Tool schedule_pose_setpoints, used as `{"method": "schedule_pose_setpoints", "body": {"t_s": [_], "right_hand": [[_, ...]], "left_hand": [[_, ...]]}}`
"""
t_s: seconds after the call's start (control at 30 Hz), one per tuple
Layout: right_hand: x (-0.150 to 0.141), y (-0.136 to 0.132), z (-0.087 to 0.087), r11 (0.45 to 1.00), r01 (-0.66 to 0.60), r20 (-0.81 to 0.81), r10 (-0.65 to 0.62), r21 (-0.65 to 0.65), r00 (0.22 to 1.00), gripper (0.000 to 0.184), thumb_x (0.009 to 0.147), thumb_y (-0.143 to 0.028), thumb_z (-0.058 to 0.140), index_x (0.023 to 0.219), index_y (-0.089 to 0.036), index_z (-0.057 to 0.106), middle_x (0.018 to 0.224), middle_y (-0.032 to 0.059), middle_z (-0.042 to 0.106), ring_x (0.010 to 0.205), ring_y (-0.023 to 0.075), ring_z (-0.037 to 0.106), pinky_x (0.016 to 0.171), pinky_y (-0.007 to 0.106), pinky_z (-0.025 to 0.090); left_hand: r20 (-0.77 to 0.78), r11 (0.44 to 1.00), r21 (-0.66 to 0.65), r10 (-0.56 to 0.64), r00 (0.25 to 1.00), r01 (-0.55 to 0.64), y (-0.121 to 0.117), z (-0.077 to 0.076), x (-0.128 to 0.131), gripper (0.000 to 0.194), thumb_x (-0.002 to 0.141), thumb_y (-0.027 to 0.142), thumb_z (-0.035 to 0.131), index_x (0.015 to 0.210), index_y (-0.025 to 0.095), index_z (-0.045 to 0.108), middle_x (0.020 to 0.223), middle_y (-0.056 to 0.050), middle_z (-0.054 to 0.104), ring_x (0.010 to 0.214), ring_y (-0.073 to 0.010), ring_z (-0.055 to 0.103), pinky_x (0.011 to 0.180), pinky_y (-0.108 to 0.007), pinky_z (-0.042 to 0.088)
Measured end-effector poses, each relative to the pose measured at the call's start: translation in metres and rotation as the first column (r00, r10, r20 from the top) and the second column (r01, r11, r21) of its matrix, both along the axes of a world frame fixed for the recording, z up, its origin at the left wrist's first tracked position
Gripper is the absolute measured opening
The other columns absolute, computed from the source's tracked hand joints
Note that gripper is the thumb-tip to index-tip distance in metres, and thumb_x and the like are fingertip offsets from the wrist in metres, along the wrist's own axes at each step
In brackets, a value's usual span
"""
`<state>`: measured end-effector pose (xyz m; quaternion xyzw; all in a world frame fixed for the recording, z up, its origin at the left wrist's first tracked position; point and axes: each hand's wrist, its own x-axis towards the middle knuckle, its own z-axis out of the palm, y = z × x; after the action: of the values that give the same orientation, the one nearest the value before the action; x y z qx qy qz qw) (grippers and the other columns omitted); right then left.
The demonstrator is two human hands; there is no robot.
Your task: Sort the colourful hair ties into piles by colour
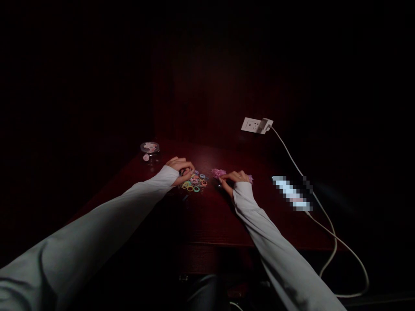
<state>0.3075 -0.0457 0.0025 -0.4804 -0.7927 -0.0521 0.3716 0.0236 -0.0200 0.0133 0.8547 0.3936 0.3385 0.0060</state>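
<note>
A pile of small colourful hair ties (194, 183) lies on the dark red table, rings of yellow, green, blue and orange among them. Over its upper left edge is my left hand (182, 167), fingers curled and closed toward the thumb; what they grip, if anything, is hidden. To the right of the pile sits a pink bunch (218, 173), too dim to name exactly. My right hand (236, 178) is beside it with thumb and forefinger pinched together near its lower edge; I cannot make out what is between them. A purple bit (250, 179) shows behind this hand.
A clear jar (152, 159) with pinkish pieces at its lid stands at the table's back left. On the wall a white socket (251, 125) holds a charger (266, 125). Its white cable (330, 224) loops down the right side to a blurred-out phone-like device (292, 193).
</note>
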Motion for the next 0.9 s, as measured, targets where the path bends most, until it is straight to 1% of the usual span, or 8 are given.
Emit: {"method": "schedule_pose_setpoints", "body": {"t_s": [0.07, 0.1, 0.17, 0.23, 0.4, 0.57, 0.77, 0.9], "right_hand": [[-0.02, -0.002, -0.004, 0.999, -0.045, -0.03, 0.045, 0.011, 0.999, 0.021, 0.094, -0.044, 0.065, 0.095, -0.029, 0.08, 0.087, 0.0045, 0.074, 0.09, 0.0231, 0.056, 0.082, 0.036, 0.037], [-0.029, -0.003, -0.007, 0.993, -0.116, -0.014, 0.116, -0.001, 0.993, 0.019, 0.093, -0.043, 0.067, 0.095, -0.029, 0.08, 0.088, 0.0039, 0.074, 0.092, 0.0229, 0.056, 0.084, 0.036, 0.037], [-0.041, -0.005, -0.013, 0.956, -0.287, 0.029, 0.289, -0.051, 0.957, 0.015, 0.091, -0.04, 0.07, 0.098, -0.031, 0.08, 0.094, 0.0022, 0.075, 0.092, 0.0218, 0.057, 0.087, 0.036, 0.04], [-0.047, -0.006, -0.017, 0.92, -0.378, 0.036, 0.383, -0.099, 0.923, 0.015, 0.09, -0.038, 0.071, 0.102, -0.034, 0.079, 0.098, 0.0011, 0.075, 0.093, 0.0214, 0.056, 0.087, 0.037, 0.042], [-0.052, -0.007, -0.02, 0.92, -0.375, 0.027, 0.38, -0.116, 0.925, 0.017, 0.089, -0.04, 0.072, 0.104, -0.036, 0.079, 0.095, 0.0018, 0.073, 0.095, 0.0221, 0.055, 0.085, 0.036, 0.042], [-0.06, -0.009, -0.018, 0.911, -0.395, 0.072, 0.405, -0.114, 0.912, 0.015, 0.087, -0.039, 0.077, 0.1, -0.033, 0.081, 0.087, 0.0023, 0.069, 0.093, 0.0218, 0.054, 0.082, 0.035, 0.041], [-0.063, -0.008, -0.014, 0.91, -0.399, 0.14, 0.412, -0.108, 0.9, 0.017, 0.088, -0.042, 0.077, 0.102, -0.033, 0.082, 0.083, 0.0019, 0.066, 0.088, 0.02, 0.051, 0.078, 0.035, 0.039], [-0.069, -0.003, -0.017, 0.915, -0.391, 0.173, 0.404, -0.105, 0.898, 0.01, 0.086, -0.039, 0.08, 0.093, -0.032, 0.082, 0.081, 0.0006, 0.065, 0.085, 0.0185, 0.048, 0.078, 0.034, 0.037]], "left_hand": [[0.009, 1.0, -0.008, 0.002, 1.0, -0.002, 0.001, -0.001, 0.0, 0.017, 0.089, 0.03, 0.055, 0.086, 0.022, 0.07, 0.071, 0.002, 0.06, 0.069, -0.0156, 0.053, 0.076, -0.031, 0.037], [0.009, 1.0, -0.012, 0.004, 1.0, -0.004, 0.002, -0.001, 0.0, 0.017, 0.089, 0.03, 0.056, 0.087, 0.022, 0.07, 0.071, 0.002, 0.061, 0.07, -0.0156, 0.053, 0.077, -0.031, 0.038], [0.004, 1.0, -0.024, 0.021, 1.0, -0.021, 0.003, -0.003, 0.001, 0.017, 0.089, 0.03, 0.056, 0.088, 0.022, 0.071, 0.072, 0.002, 0.061, 0.07, -0.0156, 0.054, 0.077, -0.031, 0.038], [-0.006, 0.998, -0.044, 0.044, 0.999, -0.044, 0.003, -0.003, 0.002, 0.017, 0.09, 0.031, 0.056, 0.088, 0.023, 0.071, 0.072, 0.002, 0.062, 0.071, -0.0157, 0.053, 0.079, -0.03, 0.039], [-0.045, 0.993, -0.104, 0.044, 0.998, -0.048, 0.004, -0.003, 0.003, 0.015, 0.09, 0.031, 0.058, 0.095, 0.025, 0.071, 0.079, 0.002, 0.064, 0.077, -0.0168, 0.055, 0.084, -0.031, 0.04], [-0.034, 0.995, -0.081, 0.061, 0.998, -0.064, 0.005, -0.003, 0.004, 0.017, 0.091, 0.029, 0.058, 0.102, 0.026, 0.071, 0.08, 0.002, 0.063, 0.079, -0.0181, 0.055, 0.084, -0.032, 0.04], [-0.061, 0.991, -0.128, 0.038, 0.997, -0.045, 0.001, 0.001, 0.006, 0.017, 0.091, 0.032, 0.058, 0.101, 0.025, 0.071, 0.081, 0.002, 0.064, 0.08, -0.0172, 0.055, 0.085, -0.031, 0.04], [-0.05, 0.991, -0.134, 0.022, 0.999, -0.028, -0.001, 0.002, 0.007, 0.017, 0.091, 0.033, 0.059, 0.1, 0.025, 0.071, 0.082, 0.001, 0.064, 0.08, -0.0171, 0.056, 0.086, -0.031, 0.04]]}}
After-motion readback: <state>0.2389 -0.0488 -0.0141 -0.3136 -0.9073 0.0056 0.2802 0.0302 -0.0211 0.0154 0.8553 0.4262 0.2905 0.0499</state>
